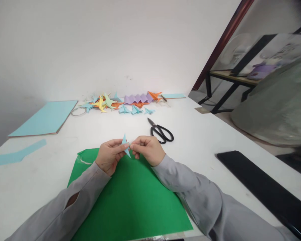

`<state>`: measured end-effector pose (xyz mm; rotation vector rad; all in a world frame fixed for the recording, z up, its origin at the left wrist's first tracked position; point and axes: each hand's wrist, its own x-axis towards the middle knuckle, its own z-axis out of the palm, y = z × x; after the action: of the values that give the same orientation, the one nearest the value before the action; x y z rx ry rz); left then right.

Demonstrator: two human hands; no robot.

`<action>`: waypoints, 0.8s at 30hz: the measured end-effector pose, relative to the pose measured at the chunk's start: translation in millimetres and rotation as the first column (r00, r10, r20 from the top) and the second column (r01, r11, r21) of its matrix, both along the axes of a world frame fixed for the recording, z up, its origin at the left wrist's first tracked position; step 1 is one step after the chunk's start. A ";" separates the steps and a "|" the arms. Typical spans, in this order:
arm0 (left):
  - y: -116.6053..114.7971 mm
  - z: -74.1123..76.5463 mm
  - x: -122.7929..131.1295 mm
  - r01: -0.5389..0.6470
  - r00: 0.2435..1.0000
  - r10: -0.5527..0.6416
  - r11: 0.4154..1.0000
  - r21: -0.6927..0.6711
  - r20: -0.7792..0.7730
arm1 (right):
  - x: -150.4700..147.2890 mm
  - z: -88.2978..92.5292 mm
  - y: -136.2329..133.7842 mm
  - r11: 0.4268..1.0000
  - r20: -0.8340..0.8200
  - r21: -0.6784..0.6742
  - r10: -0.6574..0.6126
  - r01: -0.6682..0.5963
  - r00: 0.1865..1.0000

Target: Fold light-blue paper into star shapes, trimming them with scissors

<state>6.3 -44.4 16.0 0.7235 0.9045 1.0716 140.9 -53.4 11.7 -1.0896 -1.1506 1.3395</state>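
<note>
A small light blue origami figure (125, 143) with pointed ends is held above the green sheet (130, 204). My left hand (110, 154) pinches it between thumb and fingers. From the other side, the thumb and finger of my right hand (147, 149) are closed on its inner end, which the fingertips partly cover. Black-handled scissors (161, 131) lie just beyond my right hand, with their blades pointing away to the left.
Folded paper figures (105, 103) in several colours and a purple pleated paper (139, 98) line the wall. At left are a light blue paper stack (46, 117), a wire ring (78, 111) and a cut blue strip (20, 155). A long black object (261, 190) lies at right.
</note>
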 end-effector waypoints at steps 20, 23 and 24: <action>-0.2 4.3 -4.9 0.025 0.985 -0.023 1.000 0.011 -0.173 | 5.6 -0.6 5.1 0.999 -0.058 -0.037 -0.020 0.018 0.998; 0.1 3.3 -5.6 0.026 0.985 -0.023 1.000 0.016 -0.172 | 6.7 -0.6 5.0 0.999 -0.065 -0.033 0.023 -0.025 0.998; 0.3 2.9 -5.7 0.028 0.985 -0.024 0.999 0.021 -0.174 | 7.1 -0.3 4.7 0.999 -0.063 -0.021 0.043 -0.045 0.997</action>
<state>0.6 -44.0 18.9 0.8560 1.0294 1.0082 148.0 -48.7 11.3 -1.0364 -1.1215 1.4139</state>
